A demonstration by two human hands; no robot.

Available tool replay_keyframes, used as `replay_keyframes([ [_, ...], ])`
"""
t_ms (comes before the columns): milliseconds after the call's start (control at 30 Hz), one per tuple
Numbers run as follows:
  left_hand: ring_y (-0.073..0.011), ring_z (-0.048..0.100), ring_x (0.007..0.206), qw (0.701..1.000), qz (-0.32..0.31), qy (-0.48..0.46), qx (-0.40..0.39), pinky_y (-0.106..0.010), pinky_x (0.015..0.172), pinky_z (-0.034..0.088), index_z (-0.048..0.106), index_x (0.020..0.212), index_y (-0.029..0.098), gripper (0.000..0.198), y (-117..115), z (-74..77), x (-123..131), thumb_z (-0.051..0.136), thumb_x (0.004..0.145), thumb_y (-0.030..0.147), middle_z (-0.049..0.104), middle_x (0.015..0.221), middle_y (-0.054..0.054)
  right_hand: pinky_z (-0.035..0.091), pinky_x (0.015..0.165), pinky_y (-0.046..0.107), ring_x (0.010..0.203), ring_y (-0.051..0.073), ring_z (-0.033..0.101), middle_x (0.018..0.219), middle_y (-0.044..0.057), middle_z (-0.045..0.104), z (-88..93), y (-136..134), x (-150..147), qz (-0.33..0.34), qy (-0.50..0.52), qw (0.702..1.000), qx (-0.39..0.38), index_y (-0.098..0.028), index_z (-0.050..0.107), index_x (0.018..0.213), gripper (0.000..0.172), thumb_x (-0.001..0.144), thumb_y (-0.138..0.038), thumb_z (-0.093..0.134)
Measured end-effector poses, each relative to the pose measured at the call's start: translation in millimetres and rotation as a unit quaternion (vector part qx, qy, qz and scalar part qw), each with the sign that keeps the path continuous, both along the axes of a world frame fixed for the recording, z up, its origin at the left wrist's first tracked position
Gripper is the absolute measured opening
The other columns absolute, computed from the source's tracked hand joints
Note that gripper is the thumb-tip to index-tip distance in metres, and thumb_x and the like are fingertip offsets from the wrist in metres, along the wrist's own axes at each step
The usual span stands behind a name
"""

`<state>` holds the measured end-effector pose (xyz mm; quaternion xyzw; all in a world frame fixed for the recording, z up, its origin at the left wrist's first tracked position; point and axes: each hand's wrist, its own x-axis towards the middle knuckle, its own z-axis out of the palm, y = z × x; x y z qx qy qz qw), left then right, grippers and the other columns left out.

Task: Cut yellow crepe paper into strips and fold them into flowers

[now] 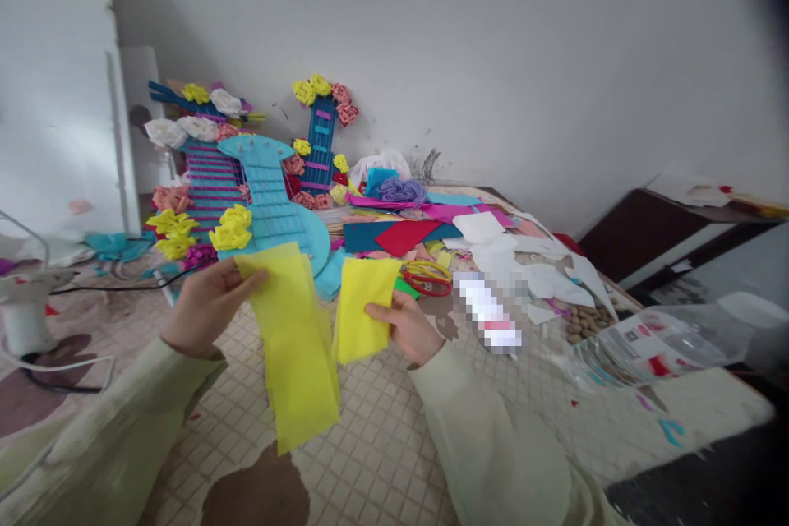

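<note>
My left hand (206, 304) pinches the upper corner of a long yellow paper strip (296, 353), which hangs down in several thin layers. In my right hand (414, 327), thumb and fingers grip a shorter stack of yellow paper (365, 308) by its right edge. The two pieces are held side by side above the table, almost touching. Behind them stands a light blue guitar-shaped craft (271, 189) with strings. Yellow paper flowers (233, 228) sit at its left side.
Red-handled scissors (428, 279) lie beyond my right hand. Coloured sheets (403, 237), blue yarn (402, 192) and white paper scraps (493, 251) cover the table's back. A clear plastic bottle (659, 345) lies at right. A white glue gun (28, 312), apparently, stands at left with cords.
</note>
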<state>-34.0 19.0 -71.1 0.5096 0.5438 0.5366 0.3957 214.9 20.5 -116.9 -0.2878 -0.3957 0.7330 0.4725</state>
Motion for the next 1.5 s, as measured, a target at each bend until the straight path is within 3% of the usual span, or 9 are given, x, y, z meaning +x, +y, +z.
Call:
replay_keyframes([
  [133,-0.0150,0.060,0.083,0.999,0.039,0.000,0.036,-0.024,0.080,0.047,0.062,0.094,0.013,0.041,3,18.1,-9,0.074,0.061,0.033,0.070,0.087,0.000,0.047,0.079,0.031,0.083,0.019,0.062,0.094,0.003,0.068,2.3,-1,0,0.006,0.004,1.000,0.004,-0.018,0.066,0.088,0.028,0.061,-0.020,0.073],
  [267,-0.0151,0.062,0.080,0.999,0.031,-0.017,0.030,-0.025,0.076,0.049,0.062,0.092,0.014,0.035,1,21.8,-5,0.074,0.062,0.028,0.071,0.087,-0.001,0.048,0.078,0.031,0.083,0.018,0.062,0.092,0.003,0.068,3.5,-2,-1,0.014,0.003,1.000,0.008,-0.018,0.067,0.086,0.027,0.060,-0.020,0.073],
  [600,-0.0153,0.065,0.072,0.987,-0.101,-0.111,-0.066,-0.023,0.065,0.051,0.060,0.086,0.016,0.026,-16,19.1,46,0.072,0.064,0.024,0.071,0.080,-0.002,0.045,0.084,0.037,0.089,0.020,0.060,0.095,0.000,0.066,12.4,-11,-4,0.059,-0.008,0.997,0.058,-0.023,0.066,0.090,0.036,0.055,-0.021,0.075],
  [800,-0.0172,0.065,0.070,0.979,-0.158,-0.109,-0.064,-0.024,0.058,0.050,0.060,0.080,0.020,0.018,-23,10.6,68,0.069,0.065,0.023,0.070,0.080,0.000,0.048,0.080,0.038,0.085,0.021,0.060,0.089,0.002,0.067,6.7,-10,-8,0.015,-0.030,0.997,0.069,-0.020,0.067,0.086,0.033,0.055,-0.025,0.076],
  [900,-0.0179,0.065,0.076,0.980,-0.147,-0.121,-0.056,-0.024,0.060,0.049,0.060,0.086,0.021,0.023,-24,6.2,77,0.068,0.065,0.020,0.069,0.085,-0.001,0.049,0.078,0.036,0.082,0.020,0.061,0.088,0.003,0.067,5.2,-8,-9,-0.026,-0.032,0.997,0.063,-0.019,0.068,0.084,0.031,0.055,-0.025,0.076],
  [1067,-0.0205,0.062,0.087,0.973,-0.153,-0.166,-0.044,-0.027,0.069,0.048,0.063,0.094,0.020,0.024,-24,-11.5,90,0.059,0.073,0.031,0.068,0.093,-0.003,0.049,0.075,0.034,0.078,0.019,0.061,0.087,0.002,0.067,3.9,-8,-10,-0.048,-0.017,0.998,0.047,-0.020,0.068,0.083,0.027,0.057,-0.023,0.075],
  [1233,-0.0203,0.062,0.082,0.972,-0.132,-0.190,-0.049,-0.026,0.062,0.048,0.064,0.094,0.020,0.027,-21,-27.9,92,0.057,0.073,0.035,0.069,0.085,-0.003,0.047,0.081,0.036,0.085,0.020,0.060,0.093,0.002,0.066,4.2,-12,-12,-0.052,-0.033,0.996,0.061,-0.021,0.067,0.086,0.029,0.059,-0.025,0.074],
  [1500,-0.0204,0.062,0.081,0.976,-0.125,-0.176,-0.033,-0.027,0.063,0.049,0.063,0.099,0.022,0.028,-18,-37.0,91,0.060,0.071,0.024,0.070,0.084,-0.002,0.043,0.086,0.037,0.096,0.022,0.055,0.103,0.005,0.062,1.4,-12,-12,-0.087,-0.096,0.987,0.093,-0.021,0.066,0.090,0.030,0.061,-0.027,0.072],
])
